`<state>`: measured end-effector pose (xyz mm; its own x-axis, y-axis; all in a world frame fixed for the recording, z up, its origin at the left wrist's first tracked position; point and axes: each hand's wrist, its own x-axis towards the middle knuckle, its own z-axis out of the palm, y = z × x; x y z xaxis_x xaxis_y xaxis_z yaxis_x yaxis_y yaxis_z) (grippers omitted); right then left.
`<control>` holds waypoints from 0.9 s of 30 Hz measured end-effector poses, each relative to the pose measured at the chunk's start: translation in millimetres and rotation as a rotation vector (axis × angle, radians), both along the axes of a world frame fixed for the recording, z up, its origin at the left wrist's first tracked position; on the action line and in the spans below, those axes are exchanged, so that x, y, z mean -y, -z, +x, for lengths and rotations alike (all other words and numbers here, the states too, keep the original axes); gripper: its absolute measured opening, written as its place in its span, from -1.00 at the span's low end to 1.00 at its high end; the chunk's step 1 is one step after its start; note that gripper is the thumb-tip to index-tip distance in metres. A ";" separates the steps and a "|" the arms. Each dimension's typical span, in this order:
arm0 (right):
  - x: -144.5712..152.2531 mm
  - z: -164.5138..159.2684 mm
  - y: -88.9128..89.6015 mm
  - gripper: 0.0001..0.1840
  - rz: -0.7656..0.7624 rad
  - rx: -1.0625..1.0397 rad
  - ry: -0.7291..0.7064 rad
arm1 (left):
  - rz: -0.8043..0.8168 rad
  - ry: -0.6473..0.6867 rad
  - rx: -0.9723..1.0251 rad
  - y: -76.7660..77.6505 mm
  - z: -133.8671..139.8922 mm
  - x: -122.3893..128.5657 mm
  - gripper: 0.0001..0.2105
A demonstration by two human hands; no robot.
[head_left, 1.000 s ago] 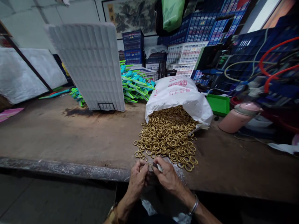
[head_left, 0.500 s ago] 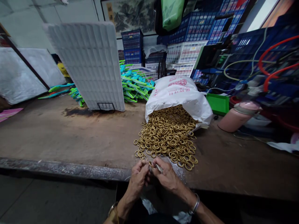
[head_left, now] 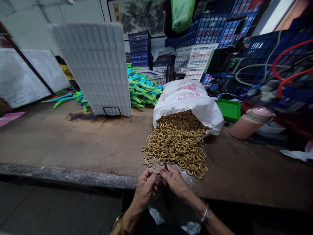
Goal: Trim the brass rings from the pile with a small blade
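Observation:
My left hand [head_left: 144, 184] is closed in a pinch at the front edge of the table. A brass-coloured ring [head_left: 157, 173] shows at its fingertips, mostly hidden by the fingers. Close on the right, my right hand [head_left: 174, 182] is closed around a slim blade-like tool [head_left: 167, 168], whose dark tip points up and away from me. The fingertips of both hands nearly meet at the ring. Just beyond them spreads a heap of brass-coloured rings [head_left: 173, 143], spilling from the mouth of a white woven sack [head_left: 183, 96] lying on its side.
On the wooden table [head_left: 73, 143] a white ribbed panel [head_left: 97, 68] stands upright, with green and blue plastic pieces [head_left: 141, 88] behind it. At right are a pink bottle [head_left: 249, 124] and a green tray [head_left: 229, 109]. Stacked crates [head_left: 195, 55] fill the back.
The tool in my right hand has turned, its tip now pointing up and away instead of lying lower along the fingers. The ring is more hidden; my left hand has hardly moved.

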<state>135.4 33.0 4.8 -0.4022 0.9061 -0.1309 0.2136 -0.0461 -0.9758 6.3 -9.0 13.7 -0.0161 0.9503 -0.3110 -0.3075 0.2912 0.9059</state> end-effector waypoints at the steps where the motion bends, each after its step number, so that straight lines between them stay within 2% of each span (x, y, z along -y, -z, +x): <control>1: -0.1 -0.9 3.3 -0.69 -0.043 -0.015 -0.004 | 0.003 0.005 -0.001 -2.2 1.1 0.7 -0.65; 4: -0.6 -2.4 8.7 -0.67 -0.120 -0.041 -0.001 | 0.006 0.023 0.011 -7.4 3.2 2.6 -0.65; 6: -1.5 -2.5 8.8 -0.67 -0.115 -0.041 0.013 | -0.017 0.036 0.012 -7.7 3.3 3.4 -0.65; 11: -3.1 -2.0 1.4 -0.70 0.056 0.054 0.035 | -0.028 0.092 -0.007 1.1 1.8 3.4 -0.65; 14: -1.9 -1.9 -1.3 -0.70 0.105 0.104 0.023 | -0.029 0.106 0.006 5.7 1.9 3.0 -0.66; 20: -1.9 -1.9 0.7 -0.72 0.011 0.010 -0.001 | -0.037 0.110 0.018 4.0 2.3 3.8 -0.67; 22: -2.7 -1.0 0.3 -0.72 0.013 0.037 0.020 | -0.040 0.107 0.023 2.8 2.4 3.9 -0.66; 24: -2.6 0.9 0.0 -0.71 0.091 0.137 0.061 | -0.051 0.088 0.027 2.0 2.7 3.5 -0.65; 27: 0.5 4.8 1.8 -0.77 0.336 0.396 0.070 | -0.061 0.056 0.032 1.1 3.2 2.3 -0.64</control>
